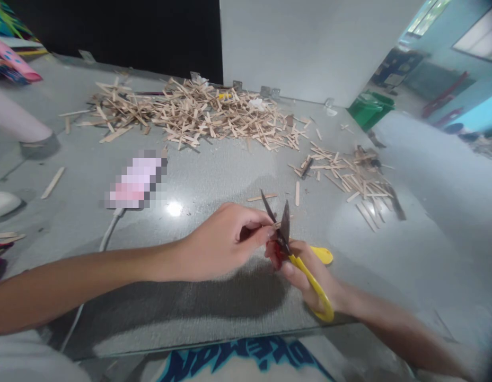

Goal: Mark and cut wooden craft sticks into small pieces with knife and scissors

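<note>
Pinching the stick (pixel 277 225) between thumb and forefinger, the left hand (pixel 238 233) presents it to the scissors (pixel 296 261), whose blades stand apart, tips away from the person. The right hand (pixel 328 281) is wrapped around the yellow handles, though which finger sits in which loop cannot be fully told. The stick appears to lie between the blades, above the table (pixel 214 180), with only a short piece showing past the left fingertips. Something red (pixel 274 255) between the hands is too unclear to name.

For a clean cut, the stick would best sit deep, near the pivot, where the blades bite hardest, and square across them so it neither slips nor splits along the grain. The left fingertips are very near the edges; a pinch farther back would be safer. A firm, even squeeze should serve better than a snap, which could send a chip flying towards the big pile (pixel 206 116) or the small pile (pixel 365 180).
</note>
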Tool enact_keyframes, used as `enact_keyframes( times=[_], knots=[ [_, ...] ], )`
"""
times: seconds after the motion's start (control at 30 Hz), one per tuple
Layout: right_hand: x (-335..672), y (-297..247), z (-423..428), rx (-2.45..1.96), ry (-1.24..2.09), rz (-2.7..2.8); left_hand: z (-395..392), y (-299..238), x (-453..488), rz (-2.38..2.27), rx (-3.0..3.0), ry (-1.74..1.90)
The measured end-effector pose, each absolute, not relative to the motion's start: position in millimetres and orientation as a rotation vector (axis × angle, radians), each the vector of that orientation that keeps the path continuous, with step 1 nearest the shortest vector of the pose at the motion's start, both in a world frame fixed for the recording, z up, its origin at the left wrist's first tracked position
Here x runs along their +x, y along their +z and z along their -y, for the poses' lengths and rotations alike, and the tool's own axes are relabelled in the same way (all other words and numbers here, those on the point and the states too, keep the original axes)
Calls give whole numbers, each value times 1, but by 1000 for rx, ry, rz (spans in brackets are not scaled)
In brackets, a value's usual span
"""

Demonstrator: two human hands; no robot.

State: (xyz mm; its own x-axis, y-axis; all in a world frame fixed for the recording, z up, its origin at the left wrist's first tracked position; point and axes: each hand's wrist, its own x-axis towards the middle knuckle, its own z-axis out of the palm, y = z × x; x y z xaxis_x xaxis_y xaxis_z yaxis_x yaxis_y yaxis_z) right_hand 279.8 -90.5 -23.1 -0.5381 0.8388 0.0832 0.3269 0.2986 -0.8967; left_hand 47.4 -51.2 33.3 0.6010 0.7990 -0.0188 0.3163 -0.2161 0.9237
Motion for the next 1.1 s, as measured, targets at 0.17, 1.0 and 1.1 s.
enact_keyframes(
  times=[0.17,1.0,1.1],
  knots=[
    [279,-24,88,-1116,1253,2000,52,33,47,-882,1869,590],
    [276,-32,93,-1209,1238,1908,52,34,48,-893,1869,591],
    [277,-33,91,-1189,1230,1920,53,34,49,-879,1849,595]
  ],
)
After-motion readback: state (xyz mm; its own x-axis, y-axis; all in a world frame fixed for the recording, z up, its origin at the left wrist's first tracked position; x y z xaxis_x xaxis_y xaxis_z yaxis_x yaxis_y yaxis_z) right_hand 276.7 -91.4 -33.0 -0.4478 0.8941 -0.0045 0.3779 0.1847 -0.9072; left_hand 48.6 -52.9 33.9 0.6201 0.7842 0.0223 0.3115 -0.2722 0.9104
